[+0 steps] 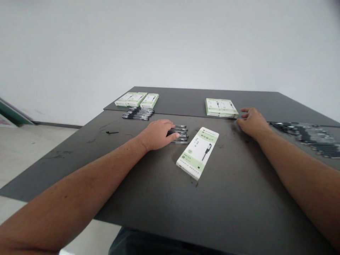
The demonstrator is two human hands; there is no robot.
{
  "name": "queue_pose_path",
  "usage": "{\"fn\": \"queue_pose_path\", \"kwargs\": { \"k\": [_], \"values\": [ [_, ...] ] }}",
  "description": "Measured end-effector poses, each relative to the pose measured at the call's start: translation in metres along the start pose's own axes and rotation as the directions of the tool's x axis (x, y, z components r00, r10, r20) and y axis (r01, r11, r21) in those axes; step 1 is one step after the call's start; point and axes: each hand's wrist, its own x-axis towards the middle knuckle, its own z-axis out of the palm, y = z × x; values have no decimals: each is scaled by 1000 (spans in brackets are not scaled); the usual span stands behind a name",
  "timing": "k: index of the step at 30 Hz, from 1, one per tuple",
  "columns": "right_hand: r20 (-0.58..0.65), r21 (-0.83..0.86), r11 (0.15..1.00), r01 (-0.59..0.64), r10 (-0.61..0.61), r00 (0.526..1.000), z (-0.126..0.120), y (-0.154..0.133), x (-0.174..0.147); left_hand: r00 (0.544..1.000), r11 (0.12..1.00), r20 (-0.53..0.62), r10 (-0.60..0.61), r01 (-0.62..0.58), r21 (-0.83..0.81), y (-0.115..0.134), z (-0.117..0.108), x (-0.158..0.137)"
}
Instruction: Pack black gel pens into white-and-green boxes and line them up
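Left of the nearest pen carton, the left hand covers gel pens, grip unclear, apparently gathering them; lifting calls for a pinch. Beyond the carton, rightward, the right hand is loosely spread.

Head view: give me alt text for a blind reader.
A person's left hand partly covers a row of slim clear-and-black pens on a dark grey table; the right hand is beside stacked flat white-and-green boxes. A similar single box lies between the hands. More boxes and pens lie further left, more pens right.
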Motion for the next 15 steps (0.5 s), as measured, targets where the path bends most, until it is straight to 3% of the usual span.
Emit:
{"fn": "queue_pose_path", "kwargs": {
  "k": [15],
  "values": [
    [-29, 9, 1000, 13, -12, 1000, 4, 7, 4, 1000, 1000, 5, 10, -10, -10, 1, -2, -1]
  ]
}}
